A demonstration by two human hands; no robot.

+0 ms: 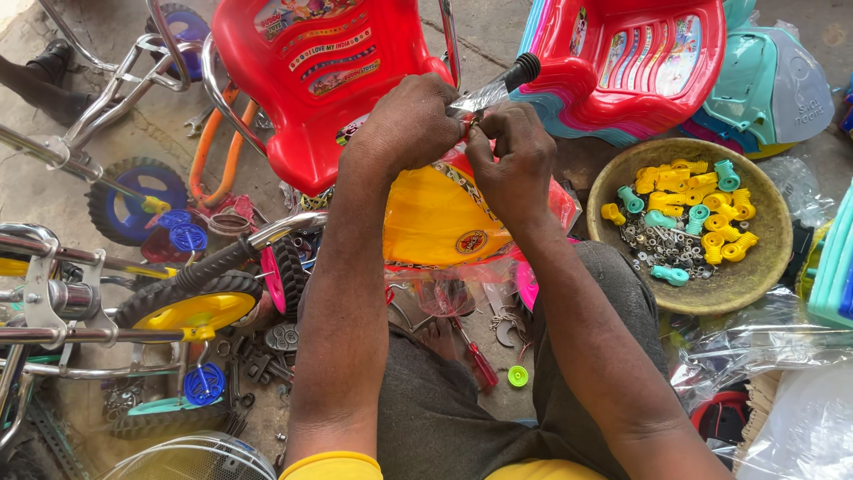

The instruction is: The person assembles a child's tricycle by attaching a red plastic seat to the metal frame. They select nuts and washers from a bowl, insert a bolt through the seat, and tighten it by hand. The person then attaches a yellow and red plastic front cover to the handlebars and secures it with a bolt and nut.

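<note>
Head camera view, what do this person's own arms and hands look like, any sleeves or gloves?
Both the left hand and right hand are bare: no gloves, rings or watch show. Forearms are uncovered; short yellow sleeves appear only at the bottom edge of the picture.

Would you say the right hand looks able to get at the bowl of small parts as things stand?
Probably yes. The bowl sits on the floor just to the right of the right hand, open-topped, with nothing between them. That hand is busy at the yellow part with the left hand, so it would need to let go first.
</note>
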